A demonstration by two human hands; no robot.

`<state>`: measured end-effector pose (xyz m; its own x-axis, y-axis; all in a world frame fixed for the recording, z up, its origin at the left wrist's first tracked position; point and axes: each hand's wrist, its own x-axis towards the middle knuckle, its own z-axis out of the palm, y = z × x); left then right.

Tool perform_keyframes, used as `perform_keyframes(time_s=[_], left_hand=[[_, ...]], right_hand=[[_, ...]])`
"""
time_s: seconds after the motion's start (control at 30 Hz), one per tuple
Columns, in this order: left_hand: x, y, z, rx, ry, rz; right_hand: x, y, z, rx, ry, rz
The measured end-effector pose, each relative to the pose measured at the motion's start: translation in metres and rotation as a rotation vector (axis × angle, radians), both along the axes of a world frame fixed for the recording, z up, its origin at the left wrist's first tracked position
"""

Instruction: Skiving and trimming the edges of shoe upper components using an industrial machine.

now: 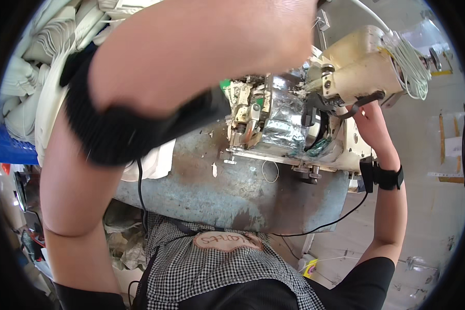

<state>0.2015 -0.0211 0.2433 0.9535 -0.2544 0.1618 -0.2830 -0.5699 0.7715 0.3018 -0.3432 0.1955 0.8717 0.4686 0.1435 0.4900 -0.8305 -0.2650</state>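
**Hands at the sewing machine**

The right hand (364, 111) reaches behind the cream sewing machine (354, 67); its fingers are hidden, so its grip cannot be told. The left hand is out of view; its raised forearm (191, 51) blocks the upper view. The machine sits on a worn blue-grey table (227, 191), with stacked white fabric (36, 46) at left.

1. Oval label patch (227, 241) sewn on the checked apron at the bottom middle, pinkish-cream with a dark reddish border and red handwriting.
2. Pale paper sheet or sign (453, 146) at the far right edge, roughly rectangular, whitish, stuck on the light surface next to some yellow tape strips.
3. Small yellow tag-like bit (310, 268) low down right of the apron, too small to tell what it is.
4. No screens or packages that I can make out.
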Motion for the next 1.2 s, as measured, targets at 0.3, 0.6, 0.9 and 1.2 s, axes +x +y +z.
perform_keyframes(time_s=[0.3,0.6,0.9,1.2], left_hand=[[0.075,-0.01,-0.022,0.51,0.124,-0.004],[-0.133,0.059,-0.049,-0.336,-0.128,0.133],[-0.248,0.174,-0.171,-0.785,0.114,-0.105],[-0.236,0.154,-0.208,-0.846,0.117,0.076]], right_hand=[[-0.008,0.003,0.007,0.057,-0.005,0.002],[-0.045,-0.038,0.019,0.092,0.112,-0.113],[-0.076,-0.039,0.056,0.093,-0.061,-0.403],[-0.065,0.029,0.166,0.193,-0.539,-0.394]])
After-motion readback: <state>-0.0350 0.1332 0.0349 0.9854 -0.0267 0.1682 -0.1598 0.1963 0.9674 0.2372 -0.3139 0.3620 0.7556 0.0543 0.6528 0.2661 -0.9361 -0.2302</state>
